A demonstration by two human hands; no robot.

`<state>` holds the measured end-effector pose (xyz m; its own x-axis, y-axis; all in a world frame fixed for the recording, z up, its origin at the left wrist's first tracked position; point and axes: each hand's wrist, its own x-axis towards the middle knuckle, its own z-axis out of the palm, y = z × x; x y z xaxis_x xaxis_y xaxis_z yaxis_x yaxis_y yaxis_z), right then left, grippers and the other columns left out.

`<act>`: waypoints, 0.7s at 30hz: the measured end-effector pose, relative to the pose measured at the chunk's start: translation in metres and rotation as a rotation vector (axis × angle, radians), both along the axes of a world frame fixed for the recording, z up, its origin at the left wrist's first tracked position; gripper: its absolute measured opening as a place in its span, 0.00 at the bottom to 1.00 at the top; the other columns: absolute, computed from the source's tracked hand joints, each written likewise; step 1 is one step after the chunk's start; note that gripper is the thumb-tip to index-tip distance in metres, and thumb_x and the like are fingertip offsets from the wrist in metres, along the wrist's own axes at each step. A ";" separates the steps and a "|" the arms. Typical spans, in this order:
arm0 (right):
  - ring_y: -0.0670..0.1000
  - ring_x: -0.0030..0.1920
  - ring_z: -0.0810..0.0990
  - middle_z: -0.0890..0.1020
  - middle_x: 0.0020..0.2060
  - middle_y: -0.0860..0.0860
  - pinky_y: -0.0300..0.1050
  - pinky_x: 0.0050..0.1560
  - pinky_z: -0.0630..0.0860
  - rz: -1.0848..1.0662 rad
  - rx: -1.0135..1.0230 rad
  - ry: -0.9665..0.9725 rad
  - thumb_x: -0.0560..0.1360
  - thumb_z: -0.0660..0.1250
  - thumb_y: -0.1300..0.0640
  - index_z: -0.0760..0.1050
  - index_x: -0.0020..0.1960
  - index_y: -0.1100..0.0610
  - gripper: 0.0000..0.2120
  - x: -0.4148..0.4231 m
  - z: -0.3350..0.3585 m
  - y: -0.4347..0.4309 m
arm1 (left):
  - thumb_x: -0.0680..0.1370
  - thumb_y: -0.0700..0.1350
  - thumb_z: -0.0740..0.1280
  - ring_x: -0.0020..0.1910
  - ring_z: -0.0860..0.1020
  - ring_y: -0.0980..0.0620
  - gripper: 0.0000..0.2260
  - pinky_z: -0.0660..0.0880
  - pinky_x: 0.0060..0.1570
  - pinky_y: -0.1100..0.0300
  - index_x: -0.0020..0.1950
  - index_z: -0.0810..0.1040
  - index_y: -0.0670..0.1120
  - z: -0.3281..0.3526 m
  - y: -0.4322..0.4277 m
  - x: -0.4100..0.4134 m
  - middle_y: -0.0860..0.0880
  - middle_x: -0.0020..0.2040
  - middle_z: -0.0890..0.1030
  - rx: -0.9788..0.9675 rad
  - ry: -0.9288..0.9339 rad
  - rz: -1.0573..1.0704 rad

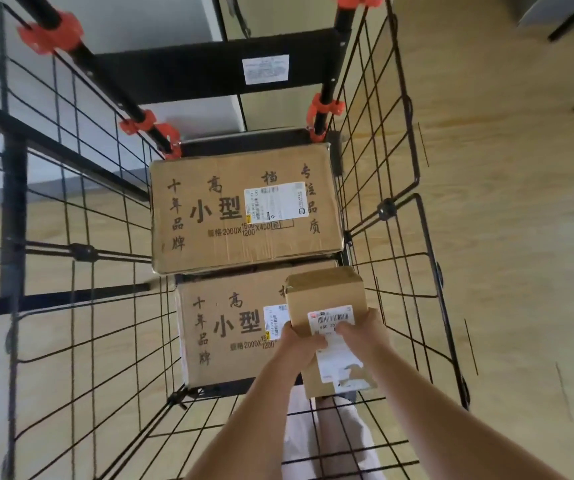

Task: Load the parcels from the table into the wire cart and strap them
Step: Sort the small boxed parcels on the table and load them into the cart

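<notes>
Both hands, left (301,342) and right (365,332), grip a small box (327,296) inside the wire cart (399,209), above two big cartons, far (244,213) and near (230,334).

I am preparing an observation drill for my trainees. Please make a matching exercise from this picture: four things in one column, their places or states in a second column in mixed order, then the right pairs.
Things
1. small brown cardboard parcel
2. farther large brown cardboard box
3. nearer large brown cardboard box
4. orange plastic clamps

Places or states
A. fixed on the black poles
B. partly covered by the parcel
C. held by the left hand and right hand
D. at the far end of the black wire cart, top fully in view

Pairs: 1-C, 2-D, 3-B, 4-A
</notes>
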<state>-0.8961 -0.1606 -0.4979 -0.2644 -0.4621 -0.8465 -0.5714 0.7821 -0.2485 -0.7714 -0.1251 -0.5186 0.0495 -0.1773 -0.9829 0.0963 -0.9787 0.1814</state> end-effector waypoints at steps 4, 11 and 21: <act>0.54 0.44 0.81 0.80 0.52 0.56 0.42 0.33 0.73 0.009 -0.001 0.048 0.73 0.67 0.58 0.69 0.63 0.59 0.20 0.003 -0.018 -0.011 | 0.69 0.35 0.73 0.52 0.82 0.43 0.16 0.78 0.57 0.44 0.56 0.77 0.43 -0.020 -0.015 -0.004 0.41 0.54 0.83 -0.008 -0.007 -0.015; 0.57 0.49 0.79 0.76 0.56 0.57 0.56 0.47 0.81 -0.015 -0.059 0.098 0.74 0.67 0.59 0.62 0.67 0.59 0.25 0.012 -0.032 -0.019 | 0.72 0.37 0.72 0.47 0.81 0.47 0.12 0.78 0.57 0.50 0.39 0.74 0.53 -0.023 -0.036 -0.001 0.49 0.43 0.82 -0.049 -0.052 -0.071; 0.53 0.47 0.77 0.74 0.60 0.57 0.43 0.34 0.73 -0.018 -0.084 0.090 0.73 0.68 0.60 0.62 0.70 0.60 0.28 0.013 -0.039 -0.018 | 0.73 0.41 0.68 0.38 0.74 0.56 0.10 0.71 0.38 0.61 0.37 0.70 0.54 -0.029 -0.039 0.004 0.55 0.38 0.76 -0.049 -0.086 -0.178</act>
